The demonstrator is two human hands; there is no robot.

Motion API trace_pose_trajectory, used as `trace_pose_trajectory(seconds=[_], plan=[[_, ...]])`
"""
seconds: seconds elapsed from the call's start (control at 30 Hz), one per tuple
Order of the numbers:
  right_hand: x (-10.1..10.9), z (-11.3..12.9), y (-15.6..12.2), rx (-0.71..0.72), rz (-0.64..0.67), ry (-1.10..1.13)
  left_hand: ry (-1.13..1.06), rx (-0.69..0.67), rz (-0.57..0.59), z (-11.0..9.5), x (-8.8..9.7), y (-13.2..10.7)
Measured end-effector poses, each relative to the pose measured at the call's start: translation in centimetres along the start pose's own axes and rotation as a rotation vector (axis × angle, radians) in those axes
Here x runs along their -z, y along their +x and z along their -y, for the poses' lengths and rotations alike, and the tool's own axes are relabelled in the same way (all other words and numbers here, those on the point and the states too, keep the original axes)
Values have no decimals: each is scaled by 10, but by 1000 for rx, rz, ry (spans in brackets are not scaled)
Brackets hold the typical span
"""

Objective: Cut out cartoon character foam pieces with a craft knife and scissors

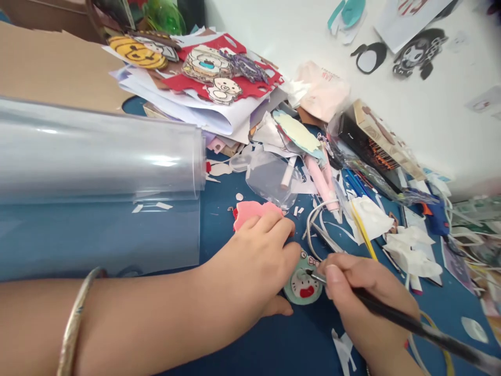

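Observation:
A small round mint-green cartoon face piece with a red mouth lies on the blue tabletop. My left hand is closed at its left edge, with the index finger and thumb on either side of it. A pink piece with a wavy edge shows beyond the left knuckles, partly covered by the fingers. In a pinch, my right hand holds a slim black-handled paintbrush. The dark tip of the brush meets the face piece near its middle.
A clear plastic roll lies at left. Behind are a pile of papers with cartoon cutouts, a pale pink bag and a black box. Cords, crumpled tissue, a blue glue gun and paper scraps clutter the right.

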State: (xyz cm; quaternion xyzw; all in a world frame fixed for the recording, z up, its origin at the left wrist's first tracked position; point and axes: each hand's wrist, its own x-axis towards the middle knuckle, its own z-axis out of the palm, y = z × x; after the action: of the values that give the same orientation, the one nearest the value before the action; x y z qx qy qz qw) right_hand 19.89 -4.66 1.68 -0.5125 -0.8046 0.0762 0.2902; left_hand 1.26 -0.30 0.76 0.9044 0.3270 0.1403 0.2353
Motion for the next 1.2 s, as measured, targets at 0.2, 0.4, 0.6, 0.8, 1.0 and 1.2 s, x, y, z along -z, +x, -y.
trace_pose_trajectory(seconds=[0.2, 0.4, 0.6, 0.8, 1.0, 1.2], plan=[[-3, 9, 12, 122, 120, -7, -56, 10, -11, -4, 2, -3], [-8, 10, 13, 175, 90, -133, -60, 3, -8, -4, 4, -4], [-7, 10, 18, 241, 84, -197, -76, -14, 13, -1, 2, -2], [-7, 9, 16, 223, 149, -202, -73, -25, 15, 0, 2, -1], [-7, 8, 15, 229, 160, -124, -37, -7, -13, -3, 3, -4], [-5, 7, 14, 227, 230, -123, -48, -7, -20, -3, 2, -4]])
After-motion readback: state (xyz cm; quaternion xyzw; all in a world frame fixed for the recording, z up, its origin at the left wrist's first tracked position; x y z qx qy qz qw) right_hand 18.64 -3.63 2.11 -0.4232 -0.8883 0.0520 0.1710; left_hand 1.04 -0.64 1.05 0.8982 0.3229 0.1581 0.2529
